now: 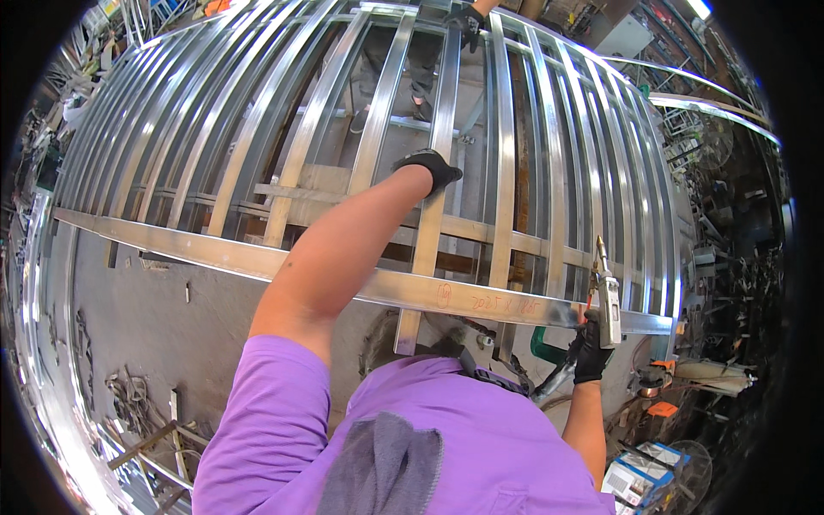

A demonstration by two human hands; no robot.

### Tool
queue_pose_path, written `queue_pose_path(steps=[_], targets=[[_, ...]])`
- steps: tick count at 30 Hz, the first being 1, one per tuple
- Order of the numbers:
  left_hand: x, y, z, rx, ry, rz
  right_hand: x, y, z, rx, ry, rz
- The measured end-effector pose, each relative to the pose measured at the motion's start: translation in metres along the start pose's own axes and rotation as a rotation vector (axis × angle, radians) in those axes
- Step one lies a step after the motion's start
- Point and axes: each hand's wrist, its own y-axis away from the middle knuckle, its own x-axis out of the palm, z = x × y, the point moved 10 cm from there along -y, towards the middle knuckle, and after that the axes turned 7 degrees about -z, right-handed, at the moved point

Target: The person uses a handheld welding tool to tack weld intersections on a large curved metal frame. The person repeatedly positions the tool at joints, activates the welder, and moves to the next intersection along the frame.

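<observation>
A large frame of shiny metal tubing lies before me, its slats running away from a long front rail [399, 288] that bears red handwriting. My left hand [428, 168], in a black glove, reaches over the rail and clasps one middle slat [444, 122] from above; its fingertips are partly hidden. In my right hand [589, 351], also gloved, is a handheld welding gun [608, 306] with a brass nozzle. The gun stands at the rail's right end, its nozzle pointing away from me over the right-hand slats.
Across the frame, another person's gloved hand [467, 26] rests at the far ends of the slats. Supports [322, 193] lie beneath. A green object [544, 346] and a dark cable [553, 383] are near my right arm. Scrap [132, 393] lies on the floor at left.
</observation>
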Motion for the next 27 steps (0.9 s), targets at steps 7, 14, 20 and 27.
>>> queue_pose_path(steps=[7,14,20,27], targets=[[0.008,-0.004,0.002,0.007,-0.004,0.036,0.007,0.007,0.01,0.091,-0.082,-0.035],[0.004,-0.001,0.0,0.026,-0.003,0.018,0.012,0.013,0.022,0.127,-0.044,-0.08],[0.006,-0.002,-0.001,0.026,0.002,0.028,0.003,0.003,0.019,-0.048,0.012,-0.079],[0.001,-0.002,0.003,0.009,0.021,0.029,0.032,-0.025,0.106,0.339,-0.12,0.137]])
